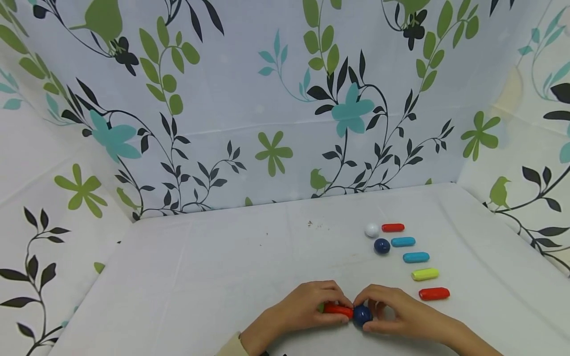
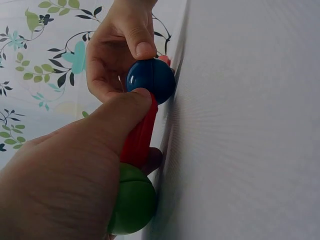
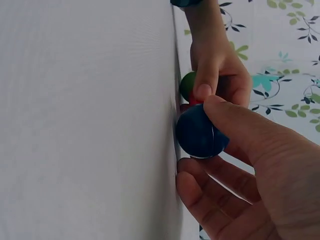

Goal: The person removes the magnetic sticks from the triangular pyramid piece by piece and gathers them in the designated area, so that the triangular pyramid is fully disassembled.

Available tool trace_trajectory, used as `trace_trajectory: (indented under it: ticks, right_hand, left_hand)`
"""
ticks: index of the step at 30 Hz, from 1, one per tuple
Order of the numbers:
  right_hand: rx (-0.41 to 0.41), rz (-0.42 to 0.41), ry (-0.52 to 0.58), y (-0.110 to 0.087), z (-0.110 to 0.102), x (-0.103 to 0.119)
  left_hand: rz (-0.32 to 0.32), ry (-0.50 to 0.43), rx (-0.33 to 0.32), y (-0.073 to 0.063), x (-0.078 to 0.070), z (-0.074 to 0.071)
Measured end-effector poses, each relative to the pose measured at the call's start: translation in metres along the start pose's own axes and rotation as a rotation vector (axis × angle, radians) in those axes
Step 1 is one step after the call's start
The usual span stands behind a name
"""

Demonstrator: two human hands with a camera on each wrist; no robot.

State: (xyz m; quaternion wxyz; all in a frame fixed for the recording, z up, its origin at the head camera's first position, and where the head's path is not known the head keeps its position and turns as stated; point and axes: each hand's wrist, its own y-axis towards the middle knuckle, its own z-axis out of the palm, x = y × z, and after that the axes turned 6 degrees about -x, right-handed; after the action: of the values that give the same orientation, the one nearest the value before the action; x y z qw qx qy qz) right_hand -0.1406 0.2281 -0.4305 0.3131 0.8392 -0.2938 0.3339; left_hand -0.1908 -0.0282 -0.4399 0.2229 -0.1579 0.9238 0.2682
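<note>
My left hand (image 1: 311, 305) pinches a red rod (image 1: 337, 310) between thumb and fingers, low over the white table. A green ball (image 2: 132, 200) sits at the rod's near end in the left wrist view, mostly behind the hand in the head view. My right hand (image 1: 396, 311) grips a dark blue ball (image 1: 362, 315) with thumb and fingertips. The blue ball touches the other end of the red rod; whether they are joined I cannot tell. In the right wrist view the same blue ball (image 3: 200, 132) hides most of the rod.
Right of the hands lie a red rod (image 1: 434, 293), a yellow rod (image 1: 425, 274), two light blue rods (image 1: 416, 257) and a farther red rod (image 1: 393, 227). Beside them sit a white ball (image 1: 371, 230) and another dark blue ball (image 1: 381, 246). Patterned cloth (image 1: 222, 99) stands behind the table (image 1: 213, 267).
</note>
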Motion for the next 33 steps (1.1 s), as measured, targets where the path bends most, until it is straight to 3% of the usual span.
trace_trajectory:
  ticks: [12, 25, 33]
  right_hand:
    - [0.002, 0.014, -0.001, 0.001, 0.000, 0.001]
    - [0.050, -0.002, 0.004, -0.002, -0.004, -0.001]
    - [0.006, -0.001, -0.033, -0.003, -0.011, -0.003]
  left_hand:
    - [-0.035, -0.011, 0.024, 0.001, -0.002, -0.002]
    - [-0.014, 0.025, 0.039, 0.001, -0.002, -0.003]
    - [-0.053, 0.024, 0.049, 0.001, -0.001, -0.003]
